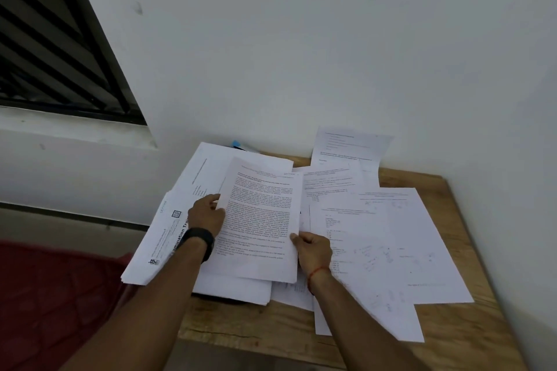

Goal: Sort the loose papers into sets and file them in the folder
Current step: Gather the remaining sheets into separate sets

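Observation:
A printed text sheet [259, 220] is held above the paper pile in the middle of the wooden table [470, 328]. My left hand [208, 214], with a black watch on its wrist, pinches the sheet's left edge. My right hand [313, 247] grips its lower right edge with curled fingers. Under it lies a stack of papers [156, 247] that hangs over the table's left edge. More loose sheets [391, 244] are spread over the right half. A dark edge [217, 298], maybe the folder, peeks out below the stack.
One sheet [349, 144] leans against the white wall at the back. A blue corner [238, 144] sticks out behind the pile. A red mattress [54, 295] lies left of the table, below a barred window [54, 39].

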